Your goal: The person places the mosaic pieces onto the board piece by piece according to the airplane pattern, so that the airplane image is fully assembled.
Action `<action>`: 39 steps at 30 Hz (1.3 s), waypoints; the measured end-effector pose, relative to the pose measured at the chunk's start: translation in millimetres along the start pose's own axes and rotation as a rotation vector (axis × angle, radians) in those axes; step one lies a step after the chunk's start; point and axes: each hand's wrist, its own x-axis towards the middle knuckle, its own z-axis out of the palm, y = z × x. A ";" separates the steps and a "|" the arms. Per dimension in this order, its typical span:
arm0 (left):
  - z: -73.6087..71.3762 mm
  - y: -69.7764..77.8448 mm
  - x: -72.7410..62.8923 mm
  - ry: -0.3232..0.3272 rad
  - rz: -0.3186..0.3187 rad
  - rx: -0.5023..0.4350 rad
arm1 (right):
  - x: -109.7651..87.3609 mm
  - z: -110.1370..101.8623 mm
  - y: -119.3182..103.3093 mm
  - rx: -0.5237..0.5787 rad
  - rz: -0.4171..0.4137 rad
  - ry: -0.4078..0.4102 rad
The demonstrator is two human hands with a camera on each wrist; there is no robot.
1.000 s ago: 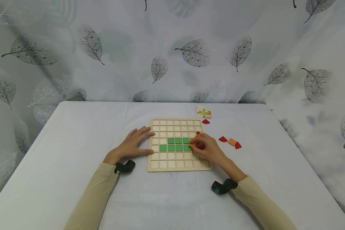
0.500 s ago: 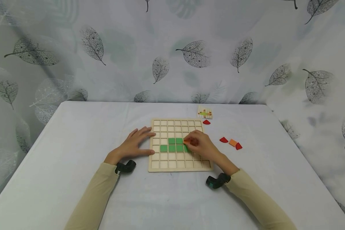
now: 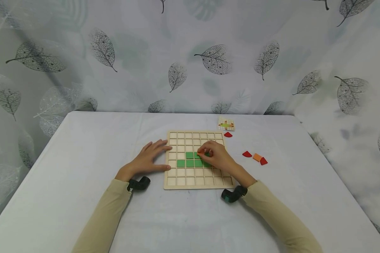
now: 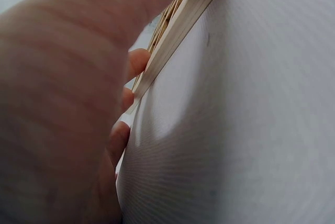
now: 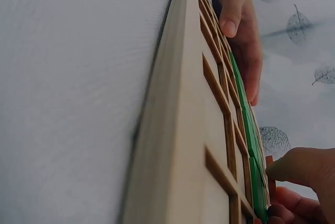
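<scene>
A wooden grid board (image 3: pixel 179 181) lies on the white table with several green square tiles (image 3: pixel 181 163) set in its middle rows. My left hand (image 3: pixel 147 158) rests at the board's left edge, fingers spread, thumb and fingertips on the rim; the left wrist view shows them along its wooden side (image 4: pixel 170 38). My right hand (image 3: pixel 218 154) is over the middle of the board and pinches a small orange tile (image 5: pixel 270 178) between thumb and fingers, close above the green row. The hand covers part of the green tiles and the board's right side.
A small pattern card (image 3: pixel 226 124) lies behind the board's far right corner, with a red fan-shaped piece (image 3: pixel 228 134) just in front of it. To the right lie another red piece (image 3: pixel 247 154), an orange square (image 3: pixel 257 157) and one more red piece (image 3: pixel 264 161).
My right hand has slid left over the board with the orange tile, from the right end of the green rows to their middle. The left hand stays at the edge.
</scene>
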 end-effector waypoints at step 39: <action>-0.4 -0.3 0.4 0.001 0.002 0.000 | 17.4 2.6 3.3 -0.023 0.065 -0.060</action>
